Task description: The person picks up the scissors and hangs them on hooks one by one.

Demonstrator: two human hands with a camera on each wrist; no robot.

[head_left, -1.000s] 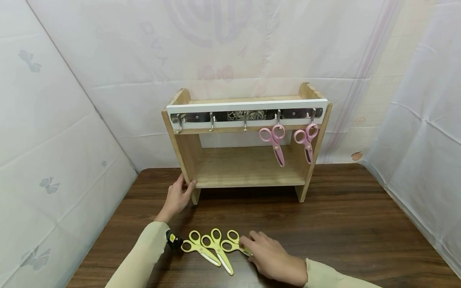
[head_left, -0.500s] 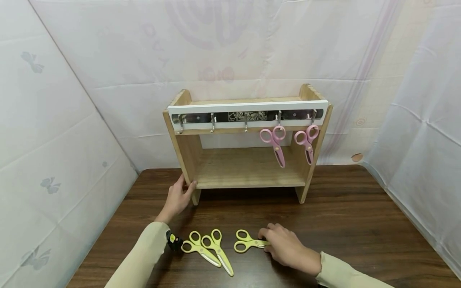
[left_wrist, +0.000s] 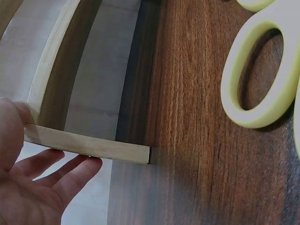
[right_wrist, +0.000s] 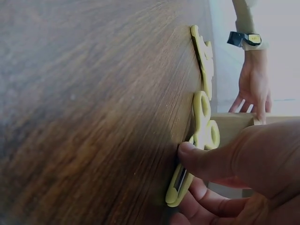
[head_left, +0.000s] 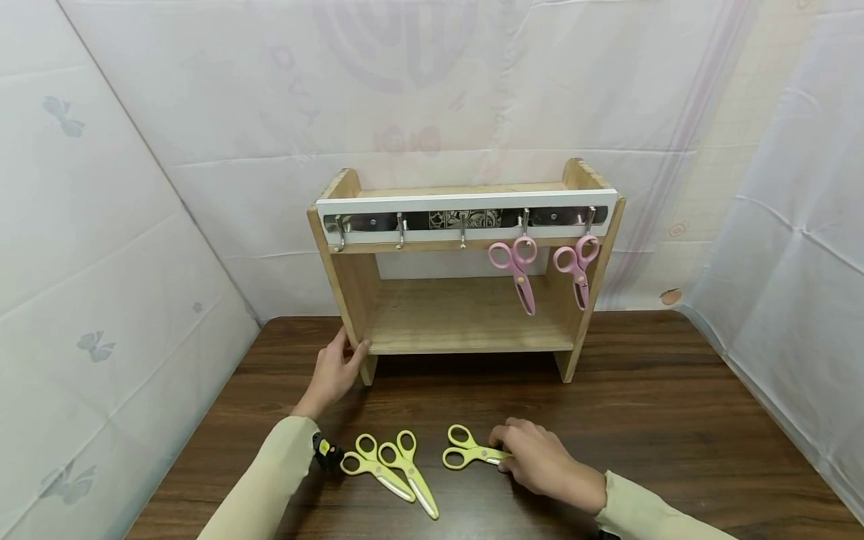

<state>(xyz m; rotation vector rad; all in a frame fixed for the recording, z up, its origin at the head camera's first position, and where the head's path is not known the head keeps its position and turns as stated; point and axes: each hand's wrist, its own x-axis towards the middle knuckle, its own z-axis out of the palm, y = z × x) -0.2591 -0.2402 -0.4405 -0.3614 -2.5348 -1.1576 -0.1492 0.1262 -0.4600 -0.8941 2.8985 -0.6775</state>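
Observation:
My right hand (head_left: 545, 463) pinches a pair of yellow scissors (head_left: 474, 453) by the blade end; the handle loops point left. In the right wrist view, the thumb lies on the scissors (right_wrist: 199, 136) and the fingers are beneath the blades. My left hand (head_left: 329, 379) holds the lower left side panel of a wooden shelf (head_left: 466, 315), thumb on the front and fingers behind, as the left wrist view also shows. Two more yellow scissors, one pair (head_left: 379, 471) and a second pair (head_left: 412, 480), lie side by side on the table, their loops touching or nearly so.
A white rail (head_left: 418, 201) with several metal hooks runs across the shelf front. Pink scissors (head_left: 518, 271) hang on the fourth hook from the left, and another pink pair (head_left: 577, 262) on the rightmost. Patterned white cloth (head_left: 270, 90) surrounds the dark wooden table (head_left: 648, 405).
My right hand has drawn one pair of yellow scissors rightward, away from the other two, then barely moved. The left hand stays on the shelf panel.

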